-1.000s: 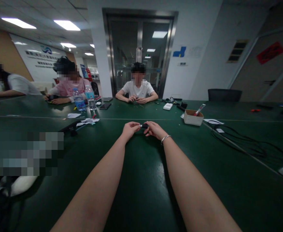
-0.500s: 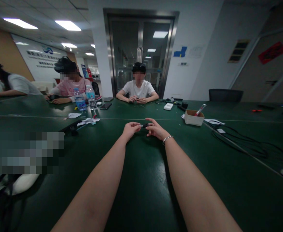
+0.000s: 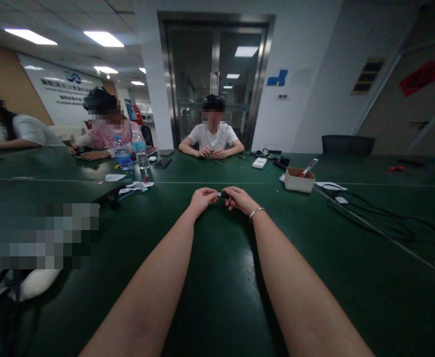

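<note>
A small black and silver object point(image 3: 223, 195) is held between my two hands above the green table point(image 3: 217, 277). The fingers of my left hand point(image 3: 204, 201) pinch its silver end. My right hand point(image 3: 240, 200), with a silver bangle at the wrist, has its fingers closed on the black end. The object is too small to identify.
A small box point(image 3: 299, 180) with a pen-like item stands right, near black cables point(image 3: 373, 213). Two bottles point(image 3: 140, 151), a dark phone point(image 3: 162, 162) and paper scraps point(image 3: 137, 186) lie left. A person point(image 3: 213, 136) sits opposite; two more sit left.
The raised fingers of my right hand have come down and closed round the black end of the object. My left hand has barely moved.
</note>
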The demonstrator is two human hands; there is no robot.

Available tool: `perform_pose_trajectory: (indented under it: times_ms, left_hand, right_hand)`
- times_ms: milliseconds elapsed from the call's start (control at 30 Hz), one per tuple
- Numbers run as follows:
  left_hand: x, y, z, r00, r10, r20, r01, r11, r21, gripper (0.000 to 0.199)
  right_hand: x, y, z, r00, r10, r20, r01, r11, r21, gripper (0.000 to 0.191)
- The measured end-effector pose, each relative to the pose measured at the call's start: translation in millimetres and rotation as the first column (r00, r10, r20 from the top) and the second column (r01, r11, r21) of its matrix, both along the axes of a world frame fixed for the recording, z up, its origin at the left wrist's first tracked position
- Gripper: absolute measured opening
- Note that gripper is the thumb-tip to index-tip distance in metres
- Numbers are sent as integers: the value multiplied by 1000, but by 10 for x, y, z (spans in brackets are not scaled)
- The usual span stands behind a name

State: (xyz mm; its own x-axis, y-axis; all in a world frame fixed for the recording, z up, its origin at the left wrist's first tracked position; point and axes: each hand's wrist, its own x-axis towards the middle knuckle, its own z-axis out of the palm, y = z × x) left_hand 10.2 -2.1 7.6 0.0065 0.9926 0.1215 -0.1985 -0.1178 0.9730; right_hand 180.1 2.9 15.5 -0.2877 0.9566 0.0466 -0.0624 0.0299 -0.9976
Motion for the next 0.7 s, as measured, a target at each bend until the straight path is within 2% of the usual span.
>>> perform_pose_trajectory:
  times_ms: [100, 133, 267, 333, 433, 600, 700]
  left_hand:
    - [3, 16, -18, 1000, 22, -6, -22, 1000, -3, 14]
    - [2, 26, -28, 1000, 29, -6, -29, 1000, -1, 14]
    - [-6, 68, -67, 999, 28, -21, -28, 999, 23, 16]
    - [-8, 75, -72, 999, 32, -22, -32, 999, 27, 17]
    - [-2, 61, -56, 999, 43, -20, -42, 999, 23, 18]
    - [-2, 29, -38, 998, 18, -53, -16, 999, 29, 19]
    - [-12, 31, -57, 995, 0, -101, 6, 998, 61, 20]
  right_hand:
    - [6, -12, 9, 998, 6, -61, -4, 999, 33, 35]
    - [10, -12, 11, 996, 1, -86, 2, 1000, 26, 36]
    - [21, 9, 3, 999, 12, -47, -12, 1000, -5, 13]
    - [22, 22, -8, 999, 24, -34, -23, 999, 23, 13]
    - [19, 27, -19, 997, 20, -76, -17, 999, 41, 32]
    - [7, 13, -12, 1000, -2, -15, 2, 1000, -13, 10]
    - [16, 7, -9, 999, 27, -24, -28, 999, -16, 9]
